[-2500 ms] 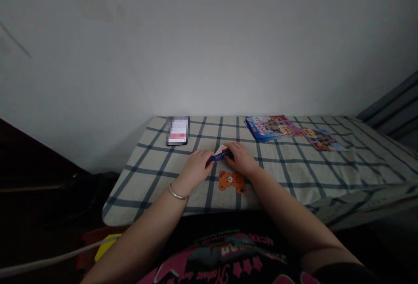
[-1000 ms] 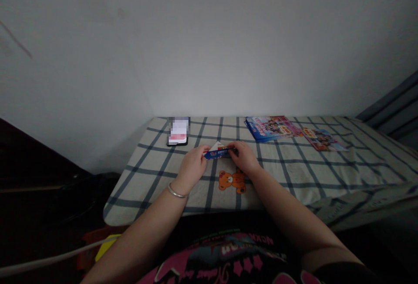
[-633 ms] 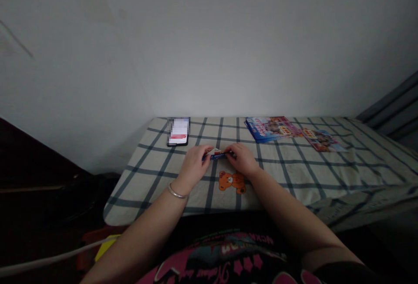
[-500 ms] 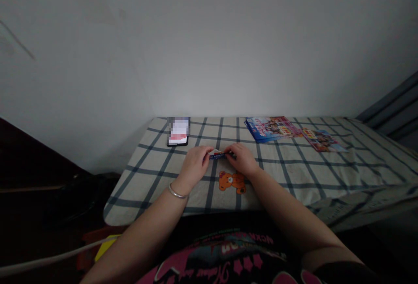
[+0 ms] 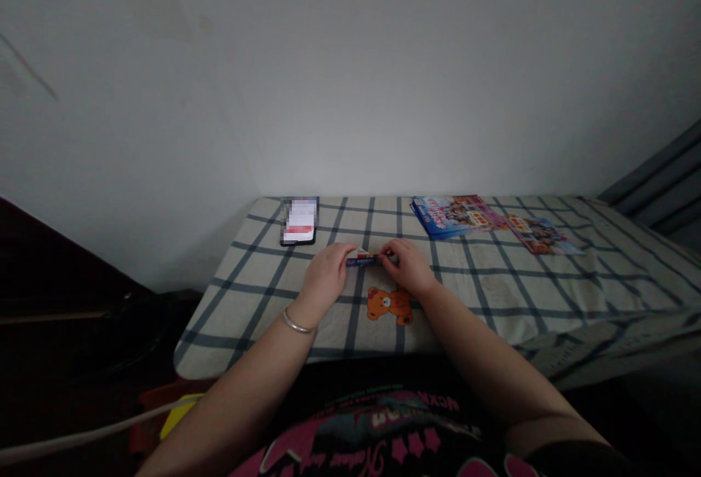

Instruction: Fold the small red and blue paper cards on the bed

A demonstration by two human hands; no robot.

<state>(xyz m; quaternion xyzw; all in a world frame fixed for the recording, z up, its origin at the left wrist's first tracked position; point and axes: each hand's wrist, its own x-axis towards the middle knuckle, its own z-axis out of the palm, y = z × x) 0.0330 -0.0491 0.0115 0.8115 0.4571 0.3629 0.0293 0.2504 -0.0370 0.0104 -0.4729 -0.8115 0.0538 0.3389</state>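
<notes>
Between my two hands is a small colourful printed paper (image 5: 362, 261), mostly blue along its near edge with red and white above. It looks folded, but the fingers cover both its ends. My left hand (image 5: 327, 270), with a silver bangle at the wrist, pinches the left end. The fingers of my right hand (image 5: 406, 266) are closed on the right end. Just below the paper, an orange teddy bear picture (image 5: 390, 306) lies on the checked tablecloth (image 5: 257, 309), partly beside my right wrist.
A phone (image 5: 300, 220) with a lit screen lies at the back left. Glossy printed booklets (image 5: 446, 215) are stacked at the back right, with another printed sheet (image 5: 542, 234) beside them. The wall (image 5: 383, 82) borders the table's far edge. A pale cable (image 5: 93, 437) crosses the lower left.
The printed paper has tilted a little, showing more of its blue near face. My right fingers have shifted slightly at its end; both arms stay in place.
</notes>
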